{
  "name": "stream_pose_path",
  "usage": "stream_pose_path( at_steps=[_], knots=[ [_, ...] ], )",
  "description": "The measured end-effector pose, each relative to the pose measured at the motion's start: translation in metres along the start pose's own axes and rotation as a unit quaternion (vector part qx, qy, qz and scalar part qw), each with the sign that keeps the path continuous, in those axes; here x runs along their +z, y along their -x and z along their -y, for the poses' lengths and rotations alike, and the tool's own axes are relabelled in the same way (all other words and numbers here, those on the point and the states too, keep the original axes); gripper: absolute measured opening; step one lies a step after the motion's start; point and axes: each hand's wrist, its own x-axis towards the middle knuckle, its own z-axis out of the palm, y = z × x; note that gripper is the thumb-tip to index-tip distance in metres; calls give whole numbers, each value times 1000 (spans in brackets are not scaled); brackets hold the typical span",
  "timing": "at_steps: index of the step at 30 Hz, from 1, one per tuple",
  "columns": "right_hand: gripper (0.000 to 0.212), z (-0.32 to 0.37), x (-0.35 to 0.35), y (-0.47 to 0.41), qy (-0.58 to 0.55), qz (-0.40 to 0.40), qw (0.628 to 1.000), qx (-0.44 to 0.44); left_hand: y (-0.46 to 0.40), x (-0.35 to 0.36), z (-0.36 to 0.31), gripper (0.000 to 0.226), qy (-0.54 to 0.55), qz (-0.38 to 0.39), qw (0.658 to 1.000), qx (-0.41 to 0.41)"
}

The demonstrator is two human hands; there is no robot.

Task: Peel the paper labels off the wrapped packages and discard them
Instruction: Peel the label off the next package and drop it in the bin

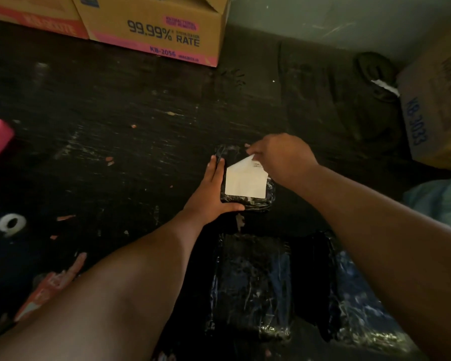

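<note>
Black plastic-wrapped package (248, 201) on dark floor (130, 105), left hand (211, 191) steadying its edge, fingers straight and together, right hand (279, 155) pinching lifted corner of white paper label (245, 182)

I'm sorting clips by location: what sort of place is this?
Probably a storeroom or packing area: printed cardboard cartons against the wall, black wrapped packages on the scuffed dark floor, and a tape roll nearby.

You have a plain white paper label (245, 182) against a glossy black wrapped package (255, 203) streaked with pale glints. The floor (115, 100) is near-black with whitish scuffs and orange flecks. The cardboard box (154, 29) is tan, with a pink band and dark blue lettering.
</note>
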Motion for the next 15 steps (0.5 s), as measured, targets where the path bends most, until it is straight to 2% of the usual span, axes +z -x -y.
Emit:
stream_pose_path(
  at_steps=[6, 15],
  knots=[
    [23, 4, -8, 9, -36, -1, 999, 16, 0, -2, 0, 134, 6, -1, 1000, -5],
    [26, 2, -28, 43, -39, -11, 999, 5, 0, -2, -3, 134, -6, 0, 1000, -22]
  ],
)
